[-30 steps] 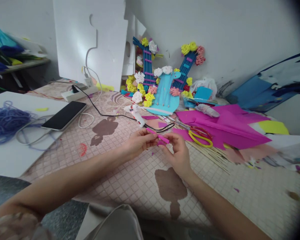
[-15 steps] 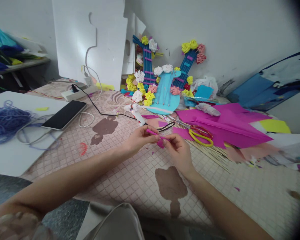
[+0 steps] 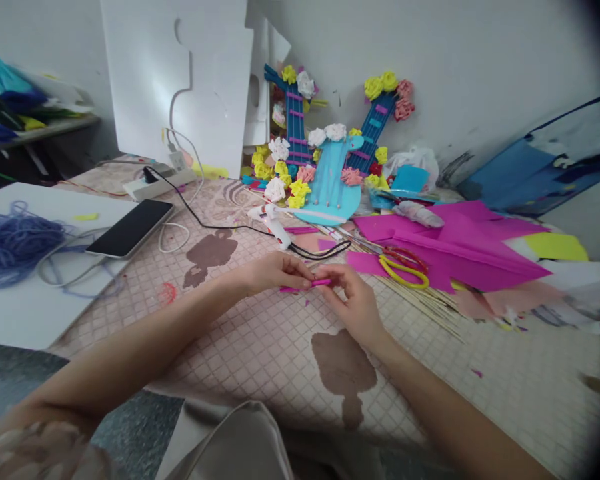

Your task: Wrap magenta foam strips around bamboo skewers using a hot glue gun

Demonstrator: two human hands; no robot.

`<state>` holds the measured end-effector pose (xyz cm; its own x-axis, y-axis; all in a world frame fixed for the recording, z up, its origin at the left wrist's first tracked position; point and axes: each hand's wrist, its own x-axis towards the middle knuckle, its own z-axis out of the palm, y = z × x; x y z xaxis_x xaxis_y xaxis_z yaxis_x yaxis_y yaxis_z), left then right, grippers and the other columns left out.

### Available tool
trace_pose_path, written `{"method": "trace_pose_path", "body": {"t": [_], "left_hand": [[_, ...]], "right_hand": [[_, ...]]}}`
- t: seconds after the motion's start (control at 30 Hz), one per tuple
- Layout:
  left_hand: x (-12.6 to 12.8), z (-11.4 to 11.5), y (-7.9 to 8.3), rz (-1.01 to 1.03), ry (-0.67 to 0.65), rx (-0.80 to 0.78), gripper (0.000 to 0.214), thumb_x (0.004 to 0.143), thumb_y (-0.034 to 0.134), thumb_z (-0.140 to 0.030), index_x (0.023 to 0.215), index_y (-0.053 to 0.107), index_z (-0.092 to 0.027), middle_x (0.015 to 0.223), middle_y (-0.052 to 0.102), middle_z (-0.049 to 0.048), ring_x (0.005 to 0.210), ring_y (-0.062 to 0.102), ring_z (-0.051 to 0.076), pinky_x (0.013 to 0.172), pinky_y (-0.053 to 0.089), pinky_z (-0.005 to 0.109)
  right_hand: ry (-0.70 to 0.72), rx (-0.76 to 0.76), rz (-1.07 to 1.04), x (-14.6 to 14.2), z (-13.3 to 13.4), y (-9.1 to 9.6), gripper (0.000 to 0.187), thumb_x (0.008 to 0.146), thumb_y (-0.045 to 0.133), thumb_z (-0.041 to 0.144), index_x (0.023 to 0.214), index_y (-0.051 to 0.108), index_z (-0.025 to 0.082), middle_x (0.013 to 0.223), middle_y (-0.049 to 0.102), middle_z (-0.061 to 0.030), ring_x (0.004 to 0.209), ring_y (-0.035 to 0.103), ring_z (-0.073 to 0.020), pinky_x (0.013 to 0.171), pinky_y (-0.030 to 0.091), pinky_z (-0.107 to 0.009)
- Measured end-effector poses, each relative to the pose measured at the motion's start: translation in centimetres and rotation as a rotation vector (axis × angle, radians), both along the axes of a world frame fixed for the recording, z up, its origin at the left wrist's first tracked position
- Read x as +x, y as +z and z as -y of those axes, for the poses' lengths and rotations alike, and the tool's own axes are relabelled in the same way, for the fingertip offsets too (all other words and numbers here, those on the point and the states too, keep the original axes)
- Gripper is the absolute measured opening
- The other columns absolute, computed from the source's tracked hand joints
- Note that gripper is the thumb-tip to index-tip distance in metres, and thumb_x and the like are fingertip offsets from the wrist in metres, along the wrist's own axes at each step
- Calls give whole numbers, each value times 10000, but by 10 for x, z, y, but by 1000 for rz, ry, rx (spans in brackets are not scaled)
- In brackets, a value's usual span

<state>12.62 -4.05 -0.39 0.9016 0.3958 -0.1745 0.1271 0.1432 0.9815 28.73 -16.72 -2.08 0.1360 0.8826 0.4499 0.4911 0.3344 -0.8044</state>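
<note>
Both hands meet over the middle of the table, pinching a narrow strip of magenta paper (image 3: 322, 283) between them. My left hand (image 3: 279, 272) grips it from the left, and a bit of magenta shows below its fingers. My right hand (image 3: 351, 297) pinches the other end with thumb and forefinger; its tip looks rolled or folded. Just beyond the hands lies a white glue gun (image 3: 275, 227) with a black cord. To the right are scissors with yellow handles (image 3: 404, 273) and a red-handled pair (image 3: 405, 259) beside them.
Magenta paper sheets (image 3: 460, 247) and thin wooden sticks (image 3: 425, 303) lie right. Paper-flower decorations, including a light-blue piece (image 3: 330, 190), lean on the wall. A phone (image 3: 131, 229), purple yarn (image 3: 20, 243) and a power strip (image 3: 155, 185) are left.
My hands have drawn closer together and turned the magenta strip. It was slanted with a flap hanging down; now a short piece lies nearly level between the fingertips.
</note>
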Motion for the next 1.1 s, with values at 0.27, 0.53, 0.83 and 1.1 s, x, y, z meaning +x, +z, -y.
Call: {"method": "trace_pose_path", "body": {"t": [0.27, 0.53, 0.83, 1.1], "left_hand": [[9, 23, -6, 111, 227, 10, 300, 681, 749, -331, 842, 631, -107, 680, 598, -4, 553, 473, 57, 509, 333, 193], [8, 19, -11, 130, 137, 82, 268, 717, 726, -342, 834, 637, -118, 778, 651, 28, 685, 571, 96, 655, 427, 232], [8, 19, -5, 65, 115, 21, 306, 687, 750, -373, 787, 644, -104, 685, 627, 11, 569, 499, 68, 530, 347, 199], [6, 19, -1, 7, 103, 60, 201, 737, 691, -313, 754, 670, -114, 609, 596, -9, 501, 454, 57, 483, 329, 190]], "right_hand": [[56, -354, -478, -8, -1, 1, 277, 817, 636, 465, 778, 545, 207, 586, 505, 45, 479, 429, -99, 431, 339, -233], [44, -405, -575, -7, -2, 0, 238, 798, 648, 419, 750, 557, 205, 580, 514, 48, 486, 434, -99, 441, 337, -224], [57, -454, -648, -7, -2, 1, 250, 749, 688, 412, 719, 562, 198, 561, 516, 51, 471, 435, -88, 437, 343, -214], [60, -477, -669, -7, -2, 2, 227, 735, 694, 377, 702, 565, 193, 565, 528, 47, 470, 434, -83, 434, 336, -210]]}}
